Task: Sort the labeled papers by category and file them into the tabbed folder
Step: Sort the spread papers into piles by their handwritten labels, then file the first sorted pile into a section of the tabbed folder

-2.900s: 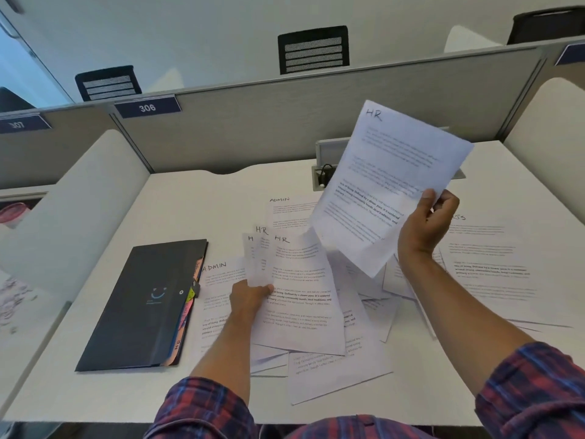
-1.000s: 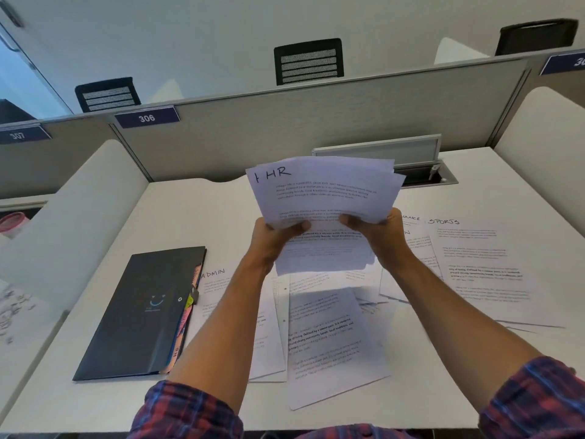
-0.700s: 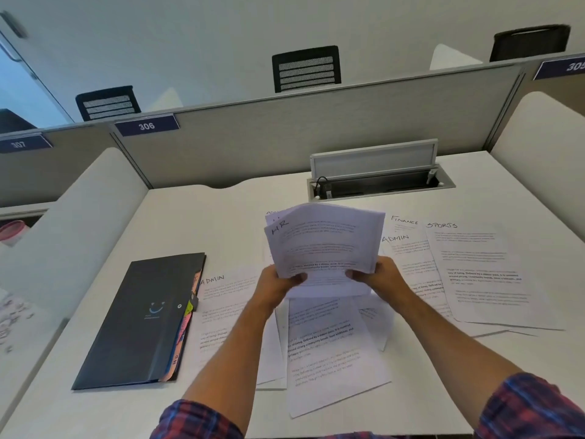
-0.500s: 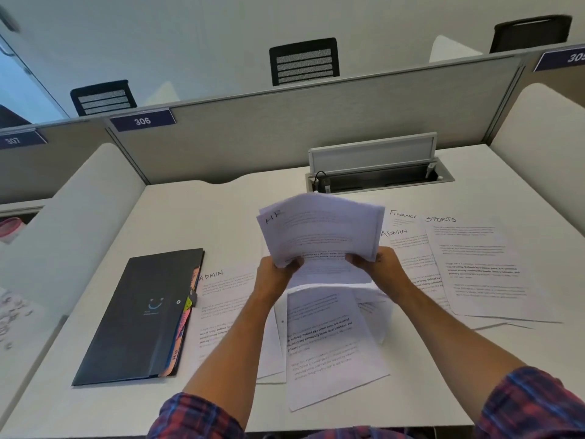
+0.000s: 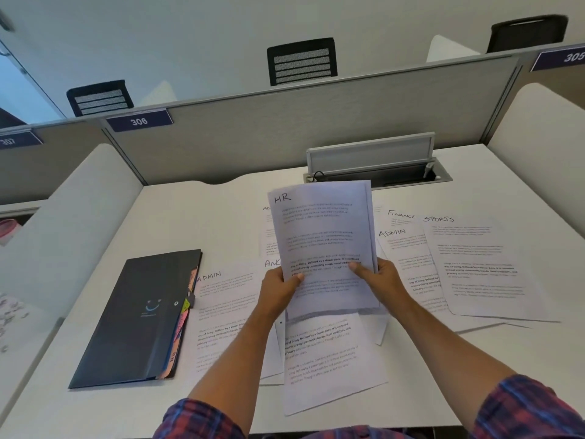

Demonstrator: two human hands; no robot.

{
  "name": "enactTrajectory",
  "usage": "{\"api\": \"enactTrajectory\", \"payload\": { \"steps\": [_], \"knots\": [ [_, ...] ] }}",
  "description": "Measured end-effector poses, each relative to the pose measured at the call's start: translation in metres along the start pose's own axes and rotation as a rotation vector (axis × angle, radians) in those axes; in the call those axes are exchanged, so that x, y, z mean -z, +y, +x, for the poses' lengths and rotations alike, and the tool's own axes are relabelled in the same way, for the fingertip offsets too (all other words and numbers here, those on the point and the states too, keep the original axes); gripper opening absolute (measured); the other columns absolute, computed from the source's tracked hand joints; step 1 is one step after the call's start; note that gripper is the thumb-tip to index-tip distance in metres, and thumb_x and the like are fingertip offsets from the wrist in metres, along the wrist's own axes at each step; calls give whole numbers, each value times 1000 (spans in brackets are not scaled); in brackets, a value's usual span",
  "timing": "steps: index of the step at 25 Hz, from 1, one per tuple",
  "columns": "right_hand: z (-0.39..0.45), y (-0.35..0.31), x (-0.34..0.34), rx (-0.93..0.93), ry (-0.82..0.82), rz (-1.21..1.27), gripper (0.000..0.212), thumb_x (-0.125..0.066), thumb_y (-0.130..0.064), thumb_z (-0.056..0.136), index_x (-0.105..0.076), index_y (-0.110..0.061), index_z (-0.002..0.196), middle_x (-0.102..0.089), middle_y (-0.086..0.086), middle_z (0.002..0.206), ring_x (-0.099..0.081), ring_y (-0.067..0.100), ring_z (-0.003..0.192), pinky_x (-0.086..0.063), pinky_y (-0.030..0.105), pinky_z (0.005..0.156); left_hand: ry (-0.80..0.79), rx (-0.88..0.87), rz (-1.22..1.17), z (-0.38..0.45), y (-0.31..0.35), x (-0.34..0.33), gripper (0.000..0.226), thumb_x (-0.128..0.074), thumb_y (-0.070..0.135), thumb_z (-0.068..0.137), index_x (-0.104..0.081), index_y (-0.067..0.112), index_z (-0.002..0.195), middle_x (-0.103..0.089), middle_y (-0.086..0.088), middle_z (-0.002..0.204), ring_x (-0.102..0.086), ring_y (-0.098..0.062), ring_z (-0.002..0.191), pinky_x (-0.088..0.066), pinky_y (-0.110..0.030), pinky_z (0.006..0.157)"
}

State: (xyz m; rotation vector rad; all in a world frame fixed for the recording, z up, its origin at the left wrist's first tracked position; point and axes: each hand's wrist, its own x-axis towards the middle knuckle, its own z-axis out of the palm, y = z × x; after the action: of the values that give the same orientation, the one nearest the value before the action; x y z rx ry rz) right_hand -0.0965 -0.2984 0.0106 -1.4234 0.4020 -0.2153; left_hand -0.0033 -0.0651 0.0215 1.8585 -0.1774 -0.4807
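Here, both hands clamped the HR stack (image 5: 323, 245) upright above the surface (image 5: 202, 217); left hand (image 5: 278, 289) at its left edge | right hand (image 5: 378, 280) at its right edge | tabbed folder (image 5: 139, 318) lay shut, well left

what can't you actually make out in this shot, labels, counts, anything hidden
- HR stack, head view: only the top sheet shows; how many lie behind it, and their labels, are hidden.
- Sheet behind the stack: label cut to "AD".
- Sheet below the hands: label covered by the stack.
- Folder: closed; tab lettering too small.
- Body print everywhere: too small to read.
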Motion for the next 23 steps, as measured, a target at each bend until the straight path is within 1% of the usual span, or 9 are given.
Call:
{"api": "enactTrajectory", "payload": {
  "steps": [2, 5, 7, 10, 14, 17, 19, 21, 23],
  "knots": [
    [3, -4, -1, -5, 25, 55, 23, -78, -30, 84, -75, -24, 106, -78, -5, 101, -75, 13, 90, -59, 21, 70, 12, 13, -113, 1, 7, -1, 23, -74, 26, 90, -73, 19, 112, -77, -1, 108, -75, -21, 95, -62, -36, 81],
    [6, -1, -5, -63, -9, 34, 39, -78, -32, 86, -68, -21, 122, -77, -3, 110, -74, 16, 98, -61, 33, 80, -8, 46, -224, -1, 14, -8, 28, -79, 27, 85, -72, 20, 111, -77, 1, 105, -75, -17, 92, -61, -29, 75],
    [7, 4, -9, -147, -32, -8, 41, -79, -31, 85, -65, -23, 124, -77, -6, 108, -75, 15, 96, -62, 34, 79, -29, 55, -203, -3, 13, -12, 30, -80, 25, 84, -71, 18, 112, -77, 1, 105, -75, -17, 93, -61, -29, 76],
    [5, 8, -15, -218, -89, -47, 32, -77, -27, 87, -67, -26, 117, -77, -6, 107, -75, 11, 91, -60, 25, 70, -34, 88, -168, -5, 5, -3, 23, -78, 22, 85, -71, 22, 107, -77, 3, 103, -75, -15, 91, -60, -25, 74],
    [4, 15, -35, -207, -107, -70, 38, -77, -24, 88, -67, -20, 125, -75, -2, 113, -73, 18, 99, -60, 37, 87, 3, 148, -45, -2, -5, 35, 20, -74, 24, 88, -71, 18, 107, -75, 5, 101, -73, -12, 88, -54, -21, 68],
    [3, 22, -56, -193, -77, -105, 42, -73, -20, 91, -63, -16, 132, -72, 2, 119, -69, 22, 106, -55, 43, 97, 199, 159, 111, -4, -14, 72, 22, -67, 31, 93, -69, 9, 93, -74, -3, 88, -70, -19, 75, -49, -22, 60],
    [3, 28, -67, -183, -96, -173, 41, -70, -20, 94, -61, -14, 134, -69, 4, 123, -67, 22, 108, -53, 42, 98, 401, 150, 256, -11, -25, 103, 20, -62, 28, 95, -66, 10, 88, -70, -1, 82, -68, -23, 77, -48, -25, 64],
    [5, 35, -73, -178, -113, -296, 41, -67, -20, 95, -60, -11, 135, -67, 7, 127, -64, 25, 112, -51, 42, 101, 552, 181, 442, -20, -39, 135, 10, -57, 19, 93, -65, 15, 89, -66, 0, 91, -62, -23, 85, -48, -29, 72],
    [4, 43, -73, -192, -114, -419, 42, -66, -19, 96, -58, -9, 136, -66, 10, 129, -62, 29, 115, -49, 43, 102, 613, 255, 581, -31, -51, 162, 12, -58, 11, 86, -65, 18, 93, -60, -4, 102, -58, -25, 87, -48, -34, 78]
  ]
}}
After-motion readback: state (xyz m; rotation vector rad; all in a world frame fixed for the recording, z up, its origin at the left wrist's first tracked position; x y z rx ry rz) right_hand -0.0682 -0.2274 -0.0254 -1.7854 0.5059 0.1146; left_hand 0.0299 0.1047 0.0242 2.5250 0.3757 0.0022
